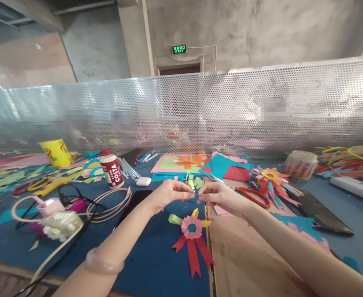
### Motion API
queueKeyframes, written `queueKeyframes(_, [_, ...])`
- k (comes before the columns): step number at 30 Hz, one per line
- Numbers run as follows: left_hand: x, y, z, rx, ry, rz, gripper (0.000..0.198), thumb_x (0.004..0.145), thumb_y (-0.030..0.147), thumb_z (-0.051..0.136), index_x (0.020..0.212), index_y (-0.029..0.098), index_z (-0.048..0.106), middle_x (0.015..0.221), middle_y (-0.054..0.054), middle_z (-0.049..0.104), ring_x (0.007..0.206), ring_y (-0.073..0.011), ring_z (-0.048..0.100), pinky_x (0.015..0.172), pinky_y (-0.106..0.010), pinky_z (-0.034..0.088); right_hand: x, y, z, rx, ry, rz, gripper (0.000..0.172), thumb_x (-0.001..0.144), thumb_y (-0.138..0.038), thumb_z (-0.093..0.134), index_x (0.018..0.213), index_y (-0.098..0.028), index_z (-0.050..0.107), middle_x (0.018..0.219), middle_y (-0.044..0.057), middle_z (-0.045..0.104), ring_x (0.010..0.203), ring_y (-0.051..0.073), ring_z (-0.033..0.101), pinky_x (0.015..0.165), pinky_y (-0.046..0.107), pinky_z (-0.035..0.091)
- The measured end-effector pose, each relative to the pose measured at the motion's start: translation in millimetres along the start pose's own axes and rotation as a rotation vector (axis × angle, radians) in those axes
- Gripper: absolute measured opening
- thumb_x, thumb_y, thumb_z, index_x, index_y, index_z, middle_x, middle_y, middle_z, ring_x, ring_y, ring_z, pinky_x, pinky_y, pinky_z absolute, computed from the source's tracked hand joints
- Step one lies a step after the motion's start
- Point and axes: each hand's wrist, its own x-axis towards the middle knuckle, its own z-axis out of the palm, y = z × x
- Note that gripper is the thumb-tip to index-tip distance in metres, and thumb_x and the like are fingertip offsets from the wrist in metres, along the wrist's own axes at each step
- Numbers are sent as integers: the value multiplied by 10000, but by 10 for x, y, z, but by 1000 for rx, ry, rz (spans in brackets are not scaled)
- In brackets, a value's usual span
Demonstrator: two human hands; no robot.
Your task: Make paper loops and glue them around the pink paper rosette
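My left hand (166,194) and my right hand (219,197) meet over the middle of the table, fingertips pinched on a small blue paper piece (195,195) between them. My fingers partly cover it. Light green paper strips (195,182) show just behind the fingertips; whether they are joined to the blue piece I cannot tell. Nearer to me lies a paper rosette (192,227) with a pink ruffled ring, a blue centre, red ribbon tails, and yellow and green loops. Red-handled scissors (255,198) lie beside my right wrist, partly behind it.
Coloured paper sheets (227,165) lie behind my hands. To the left stand a brown bottle (111,170), a yellow tape roll (56,153) and a power adapter (62,226) with cables. A multicoloured paper flower (271,181) and a black phone (322,214) lie right. A perforated metal panel (181,107) borders the back.
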Motion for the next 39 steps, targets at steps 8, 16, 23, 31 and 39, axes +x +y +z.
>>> queueKeyframes(8, [14, -23, -14, 30, 42, 9, 156, 629, 279, 731, 741, 172, 710, 709, -13, 682, 630, -118, 554, 696, -267, 416, 71, 99, 15, 74, 115, -40, 200, 608, -308, 753, 717, -157, 680, 702, 5, 599, 587, 93, 460, 540, 239, 321])
queueKeyframes(16, [37, -38, -3, 11, 115, 30, 190, 637, 272, 725, 787, 162, 685, 722, -10, 668, 644, -115, 555, 659, -247, 416, 77, 115, 161, 253, 213, -41, 214, 594, -332, 765, 677, -165, 660, 690, -1, 579, 614, 97, 459, 567, 247, 327])
queueKeyframes(23, [31, -49, 18, 5, 143, 33, 197, 625, 268, 730, 773, 152, 671, 680, 1, 639, 616, -114, 542, 651, -252, 413, 41, 93, 304, 309, 278, -46, 232, 589, -343, 758, 676, -156, 653, 686, 0, 566, 618, 97, 456, 557, 241, 322])
queueKeyframes(31, [32, -54, 40, -39, 152, 22, 178, 626, 253, 726, 754, 150, 660, 660, 12, 624, 603, -103, 533, 630, -233, 408, 40, 116, 362, 276, 339, -85, 261, 616, -383, 735, 702, -163, 624, 660, -13, 527, 600, 93, 438, 554, 236, 319])
queueKeyframes(39, [36, -62, 48, -112, 160, -9, 195, 636, 236, 723, 785, 143, 638, 683, 12, 610, 613, -89, 528, 633, -229, 410, 27, 143, 397, 202, 392, -124, 240, 652, -386, 701, 717, -173, 611, 662, -18, 529, 620, 103, 443, 572, 237, 319])
